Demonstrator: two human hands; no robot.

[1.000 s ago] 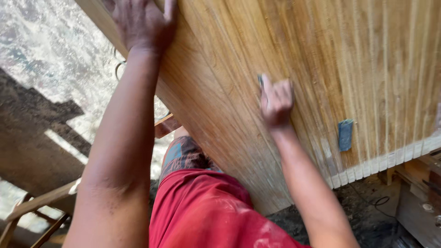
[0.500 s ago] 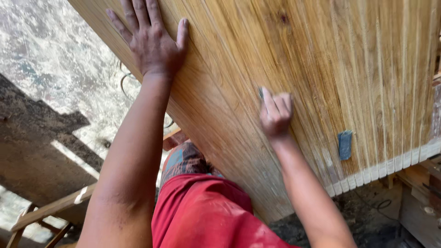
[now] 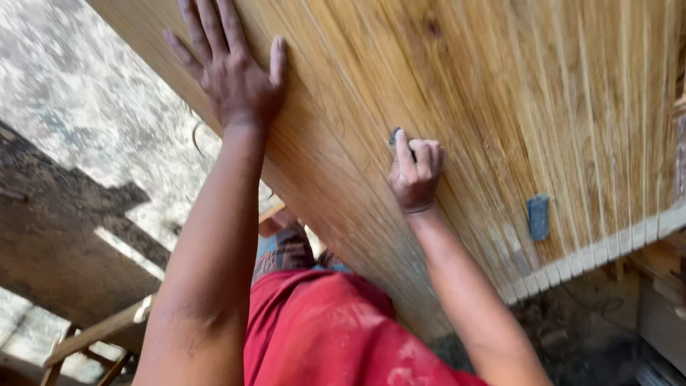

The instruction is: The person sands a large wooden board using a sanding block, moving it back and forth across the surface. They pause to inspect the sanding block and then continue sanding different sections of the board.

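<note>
At the far left lies the floor (image 3: 86, 107), mottled grey in sun with a dark shadow across it, and a wooden frame (image 3: 93, 336) low in the corner. The left hand (image 3: 229, 78) comes next, fingers spread and the palm pressed flat on the panel (image 3: 500, 86), near its left edge. The panel is a broad slanting slab of golden wood, cut with narrow parallel grooves that run from the top down to the lower right. Below the arms shows the person's red shirt (image 3: 336, 336), dusted with pale marks. Further right, the right hand (image 3: 416, 168) is curled into a fist against the grooved face, fingers pressed together and pinching a small dark pad (image 3: 394, 136) (only its tip shows above the forefinger, so its kind cannot be told). Right of that hand, well apart, a small blue-grey block (image 3: 538, 216) lies on the panel just above the lower edge, where the groove ends look pale.
</note>
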